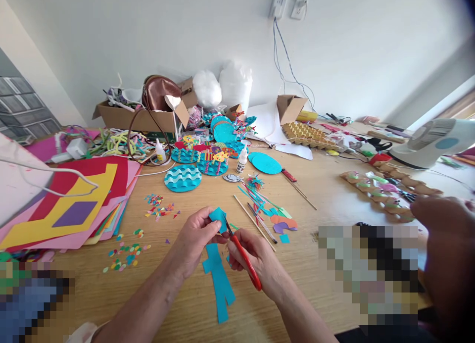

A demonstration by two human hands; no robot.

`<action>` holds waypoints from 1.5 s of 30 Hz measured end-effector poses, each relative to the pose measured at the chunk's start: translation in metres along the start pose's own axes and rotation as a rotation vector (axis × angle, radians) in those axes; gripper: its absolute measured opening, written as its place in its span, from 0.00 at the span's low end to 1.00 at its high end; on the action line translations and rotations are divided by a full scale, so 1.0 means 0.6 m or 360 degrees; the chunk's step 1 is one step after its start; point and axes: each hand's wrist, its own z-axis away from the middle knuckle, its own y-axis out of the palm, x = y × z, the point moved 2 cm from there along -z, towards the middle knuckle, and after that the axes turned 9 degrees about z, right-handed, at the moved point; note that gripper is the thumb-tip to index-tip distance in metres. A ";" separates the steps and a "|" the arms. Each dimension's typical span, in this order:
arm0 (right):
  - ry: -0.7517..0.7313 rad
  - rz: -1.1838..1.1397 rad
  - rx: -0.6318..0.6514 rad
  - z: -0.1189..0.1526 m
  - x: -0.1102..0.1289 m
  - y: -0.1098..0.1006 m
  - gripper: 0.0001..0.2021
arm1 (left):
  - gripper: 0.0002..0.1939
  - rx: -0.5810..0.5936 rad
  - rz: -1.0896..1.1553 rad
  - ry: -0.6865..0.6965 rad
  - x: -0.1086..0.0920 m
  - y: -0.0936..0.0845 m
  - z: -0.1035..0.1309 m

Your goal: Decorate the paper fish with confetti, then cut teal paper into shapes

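Note:
Pinched in my left hand (203, 229) is a small piece of blue paper (217, 217), held up above the table. My right hand (252, 256) grips red-handled scissors (247, 261), whose blades point up and left against the paper's right edge. Part of the blades is hidden by the paper and fingers. Below both hands, a long cut strip of blue paper (218, 283) lies on the wood. Just right of the scissors are a small blue square (284, 238) and purple and orange paper scraps (285, 227).
Coloured sheets (81, 204) are stacked at left, near paper dots (129, 251). Blue wavy discs (182, 178), a glue bottle (242, 160) and thin sticks (256, 221) lie ahead. A cardboard box (137, 120) stands behind. At right are an egg carton (378, 197) and another person's hand (445, 234).

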 end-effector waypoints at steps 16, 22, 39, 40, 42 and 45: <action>0.0033 -0.0103 -0.0013 -0.001 -0.009 0.001 0.17 | 0.03 0.0010 0.0030 -0.0046 0.006 0.007 -0.004; 0.0104 -0.0064 -0.0039 -0.003 -0.024 0.006 0.20 | 0.04 0.0026 0.0055 -0.0081 0.009 0.005 -0.003; 0.0087 -0.0083 -0.0015 0.004 -0.020 0.002 0.22 | 0.04 0.0180 0.0034 -0.0234 0.015 0.001 -0.003; 0.0086 -0.0082 -0.0013 0.004 -0.020 0.002 0.22 | 0.04 0.0181 0.0037 -0.0241 0.016 0.001 -0.003; 0.0085 -0.0089 -0.0012 0.005 -0.021 0.002 0.22 | 0.04 0.0199 0.0051 -0.0252 0.016 0.000 -0.003; 0.0106 -0.0137 -0.0001 0.005 -0.024 0.004 0.22 | 0.05 0.0226 0.0069 -0.0264 0.016 0.000 -0.004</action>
